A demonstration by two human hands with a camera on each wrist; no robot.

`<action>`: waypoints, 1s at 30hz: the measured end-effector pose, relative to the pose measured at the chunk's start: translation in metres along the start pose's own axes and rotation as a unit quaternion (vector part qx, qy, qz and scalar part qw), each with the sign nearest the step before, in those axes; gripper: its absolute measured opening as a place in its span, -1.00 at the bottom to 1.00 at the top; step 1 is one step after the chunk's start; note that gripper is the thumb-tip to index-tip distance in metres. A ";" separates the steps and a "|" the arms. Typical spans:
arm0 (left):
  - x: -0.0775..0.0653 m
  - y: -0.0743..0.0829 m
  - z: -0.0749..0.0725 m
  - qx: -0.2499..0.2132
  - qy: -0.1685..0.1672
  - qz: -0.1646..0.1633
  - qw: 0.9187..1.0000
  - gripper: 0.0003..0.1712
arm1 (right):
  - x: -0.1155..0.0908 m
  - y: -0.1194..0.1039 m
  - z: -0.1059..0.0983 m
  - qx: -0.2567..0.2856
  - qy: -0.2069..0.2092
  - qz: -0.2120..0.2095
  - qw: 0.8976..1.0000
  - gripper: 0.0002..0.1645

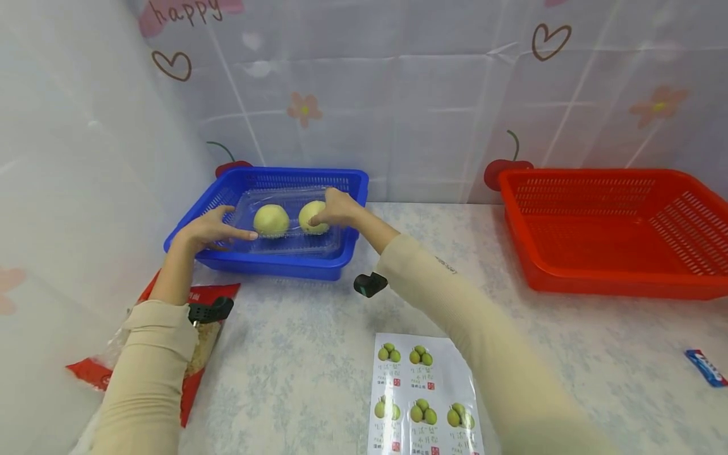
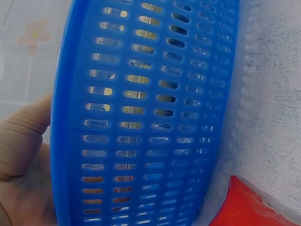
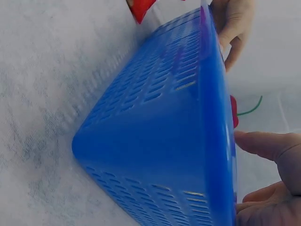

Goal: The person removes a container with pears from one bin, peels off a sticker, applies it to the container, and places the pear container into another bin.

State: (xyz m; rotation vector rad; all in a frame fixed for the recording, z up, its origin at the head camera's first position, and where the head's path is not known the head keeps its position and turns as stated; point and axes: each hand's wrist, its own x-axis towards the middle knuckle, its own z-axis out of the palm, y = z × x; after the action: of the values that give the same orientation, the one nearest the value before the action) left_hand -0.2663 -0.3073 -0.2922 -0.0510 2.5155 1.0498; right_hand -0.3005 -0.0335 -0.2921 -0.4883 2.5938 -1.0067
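Note:
In the head view, a clear plastic box [image 1: 292, 244] with two round, pale yellow-green fruits [image 1: 271, 220] lies inside the blue basket [image 1: 307, 270]. My left hand [image 1: 207, 230] holds the box's left end, its thumb over the near corner and its fingers reaching toward the far side. At the right end my right hand [image 1: 339, 208] grips the box, thumb overlapping the second fruit [image 1: 311, 215] and index finger at the back edge. Basket walls hide much of both hands in the wrist views; slots in the left wrist view show fingers inside.
A red basket [image 1: 603, 284] stands at the right. On the table lies a sheet of pear stickers [image 1: 421, 398], partly under my right sleeve. A red packet [image 1: 199, 354] is beneath my left forearm. A small blue-and-red packet [image 1: 707, 368] lies far right.

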 end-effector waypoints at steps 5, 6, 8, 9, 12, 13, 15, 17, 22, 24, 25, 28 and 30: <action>0.000 -0.003 0.000 -0.007 0.010 0.006 1.000 0.26 | 0.006 0.000 0.005 0.077 0.000 0.046 0.996 0.14; 0.000 -0.004 0.000 -0.010 0.012 0.008 1.000 0.26 | 0.007 0.000 0.006 0.097 0.002 0.055 0.994 0.14; 0.000 -0.006 0.001 -0.016 0.019 0.012 1.000 0.26 | 0.006 0.000 0.008 0.133 0.005 0.068 0.989 0.14; 0.000 -0.007 0.001 -0.018 0.022 0.013 1.000 0.26 | 0.006 0.000 0.009 0.144 0.010 0.070 0.987 0.13; -0.001 -0.008 0.001 -0.028 0.032 0.017 0.999 0.25 | 0.006 0.000 0.011 0.155 0.029 0.069 0.985 0.10; -0.001 -0.009 0.001 -0.027 0.037 0.018 0.999 0.25 | 0.006 0.000 0.011 0.146 0.035 0.066 0.986 0.10; -0.003 -0.009 0.000 -0.024 0.052 0.021 0.998 0.25 | 0.006 -0.001 0.013 0.132 0.049 0.059 0.988 0.09; -0.006 -0.009 -0.002 -0.016 0.073 0.030 0.997 0.25 | 0.005 -0.001 0.013 0.126 0.065 0.049 0.989 0.08; -0.015 -0.001 -0.005 -0.016 0.129 0.071 0.989 0.21 | -0.003 -0.001 0.008 0.136 0.098 0.007 0.986 0.02; -0.020 0.004 -0.006 -0.029 0.145 0.088 0.985 0.20 | -0.007 0.000 0.003 0.145 0.107 -0.011 0.984 -0.02; -0.022 0.007 -0.006 -0.037 0.152 0.095 0.983 0.19 | -0.010 0.000 -0.001 0.149 0.113 -0.019 0.982 -0.04; -0.029 0.018 -0.004 -0.055 0.176 0.110 0.977 0.18 | -0.018 0.001 -0.013 0.161 0.130 -0.041 0.978 -0.10; -0.032 0.025 -0.001 -0.065 0.194 0.120 0.972 0.16 | -0.025 0.002 -0.022 0.170 0.141 -0.057 0.974 -0.13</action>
State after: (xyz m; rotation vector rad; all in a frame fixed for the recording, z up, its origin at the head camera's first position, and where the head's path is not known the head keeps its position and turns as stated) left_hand -0.2416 -0.2937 -0.2622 0.0124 2.8499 1.4192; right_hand -0.2876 -0.0092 -0.2739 -0.4364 2.5676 -1.6288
